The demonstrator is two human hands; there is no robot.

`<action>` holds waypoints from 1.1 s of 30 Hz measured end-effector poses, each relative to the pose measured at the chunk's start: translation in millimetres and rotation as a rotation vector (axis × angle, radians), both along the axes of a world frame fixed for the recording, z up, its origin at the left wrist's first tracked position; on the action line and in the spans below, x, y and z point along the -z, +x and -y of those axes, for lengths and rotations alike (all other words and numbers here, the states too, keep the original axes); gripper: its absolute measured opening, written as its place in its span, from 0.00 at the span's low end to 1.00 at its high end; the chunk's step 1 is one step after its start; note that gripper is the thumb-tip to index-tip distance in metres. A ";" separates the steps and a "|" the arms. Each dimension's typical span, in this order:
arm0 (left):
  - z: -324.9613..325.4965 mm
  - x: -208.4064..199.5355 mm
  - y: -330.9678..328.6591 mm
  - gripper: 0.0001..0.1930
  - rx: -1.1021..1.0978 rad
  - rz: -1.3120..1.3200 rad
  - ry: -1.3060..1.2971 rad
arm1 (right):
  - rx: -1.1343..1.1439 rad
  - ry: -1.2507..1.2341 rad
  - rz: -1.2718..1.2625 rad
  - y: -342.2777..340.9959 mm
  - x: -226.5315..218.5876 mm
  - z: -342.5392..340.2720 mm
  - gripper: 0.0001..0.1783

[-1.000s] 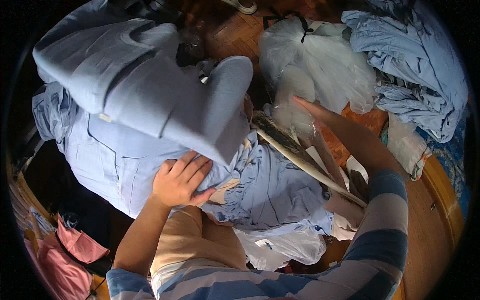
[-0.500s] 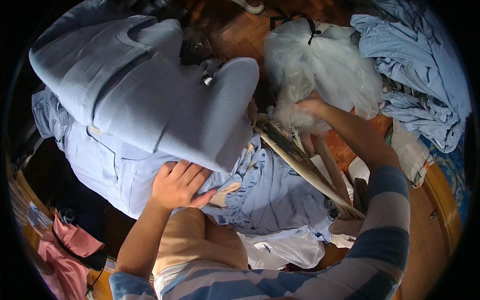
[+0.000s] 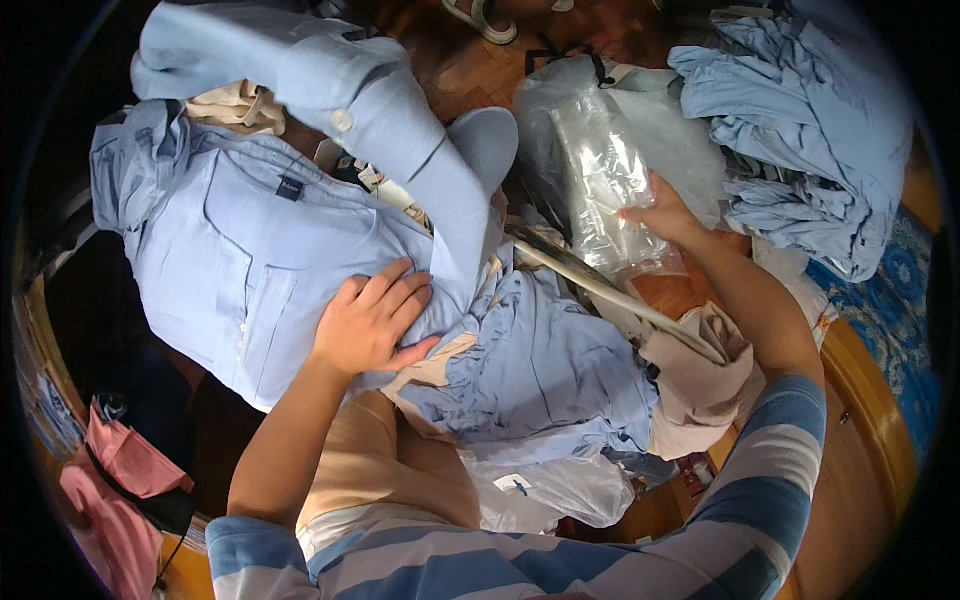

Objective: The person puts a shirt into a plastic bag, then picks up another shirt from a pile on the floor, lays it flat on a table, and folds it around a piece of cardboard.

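Observation:
My left hand (image 3: 372, 318) lies with its fingers stretched out on a light-blue shirt (image 3: 215, 265), which is spread over the pile in front of me. Over the far side of that shirt arches another light-blue garment (image 3: 375, 95) with a large button. At the right, my right hand (image 3: 664, 212) grips the edge of a clear plastic bag (image 3: 605, 165), thumb and fingers closed on it. This bag overlaps a cloudy plastic sack (image 3: 685, 130) with a black tie. Crumpled blue cloth (image 3: 545, 365) lies between my hands, nearer to me.
A long, pale-edged board (image 3: 620, 300) slants between the cloth and my right arm. More blue clothes (image 3: 800, 130) are heaped at the far right. Pink cloth (image 3: 125, 470) hangs at the near left. A beige cloth (image 3: 705, 385) and a white plastic bag (image 3: 550, 490) lie close to me.
The upper blue garment has swung up and away, uncovering the shirt's neckline and dark label. The clear bag in my right hand now stands more stretched out. My left hand stays on the shirt.

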State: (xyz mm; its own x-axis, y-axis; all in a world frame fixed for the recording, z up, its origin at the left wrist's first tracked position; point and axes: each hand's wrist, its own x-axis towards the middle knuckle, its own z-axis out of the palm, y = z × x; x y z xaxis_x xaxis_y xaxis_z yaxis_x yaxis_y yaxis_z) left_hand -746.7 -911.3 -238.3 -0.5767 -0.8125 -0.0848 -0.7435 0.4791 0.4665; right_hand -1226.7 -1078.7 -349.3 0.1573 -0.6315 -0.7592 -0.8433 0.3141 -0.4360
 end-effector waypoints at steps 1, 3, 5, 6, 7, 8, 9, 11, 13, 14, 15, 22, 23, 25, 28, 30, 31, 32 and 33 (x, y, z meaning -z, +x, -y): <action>3.0 -4.3 -0.2 0.28 0.015 -0.002 -0.014 | 0.017 -0.024 0.048 -12.9 -8.5 4.3 0.51; -3.7 -4.9 0.3 0.28 -0.005 0.001 -0.041 | 0.028 -0.056 0.168 1.3 -58.0 17.4 0.46; -7.8 -3.5 -0.7 0.28 -0.006 -0.010 -0.075 | -0.125 -0.268 -0.004 14.4 -110.3 25.0 0.40; -6.7 -1.8 -0.4 0.28 0.006 -0.014 -0.084 | -0.193 -0.383 -0.096 19.7 -135.6 30.1 0.37; -6.9 -3.5 -0.6 0.29 0.015 -0.018 -0.093 | -0.217 -0.411 -0.072 30.5 -168.4 34.3 0.33; -8.1 -5.2 -0.7 0.29 0.029 -0.024 -0.100 | -0.305 -0.518 -0.092 28.6 -189.2 32.0 0.32; -8.9 -6.4 -1.3 0.29 0.035 -0.039 -0.099 | -0.388 -0.634 -0.126 23.3 -215.7 27.2 0.32; -9.6 -11.8 -2.5 0.30 0.056 -0.049 -0.124 | -0.507 -0.837 -0.190 20.6 -270.8 9.0 0.35; -8.3 -13.5 -2.5 0.30 0.071 -0.067 -0.119 | -0.468 -0.999 -0.186 27.0 -328.9 -23.8 0.35; -7.0 -12.8 -1.8 0.30 0.076 -0.081 -0.102 | -0.450 -1.071 -0.185 31.2 -355.1 -43.9 0.35; -10.3 -18.6 -3.4 0.30 0.075 -0.086 -0.083 | -0.443 -1.200 -0.189 38.1 -376.5 -66.8 0.34; -74.5 -131.3 -42.8 0.49 -0.041 -0.861 0.450 | 0.165 -1.086 0.165 123.7 -434.1 -321.6 0.28; -95.7 -157.6 -34.2 0.48 -0.081 -0.943 0.610 | 0.246 -1.014 0.243 145.1 -425.2 -356.3 0.31; -120.4 -186.7 -19.3 0.46 -0.100 -1.051 0.859 | 0.409 -0.924 0.348 200.3 -411.2 -408.7 0.39; -147.4 -225.7 -10.0 0.43 -0.090 -1.022 1.015 | 0.666 -0.777 0.505 246.3 -413.4 -450.3 0.48; -155.8 -239.3 -10.7 0.39 0.000 -0.924 1.007 | 0.774 -0.754 0.539 260.5 -400.9 -470.8 0.50; -159.8 -245.9 -9.3 0.35 0.055 -0.852 0.970 | 0.790 -0.777 0.535 266.3 -384.8 -482.4 0.51; -163.6 -252.8 -9.8 0.32 0.112 -0.781 0.933 | 0.805 -0.800 0.530 271.8 -367.3 -493.0 0.52; -171.9 -268.3 -18.2 0.22 0.105 -0.751 0.872 | 0.837 -0.703 0.541 276.2 -347.3 -506.2 0.54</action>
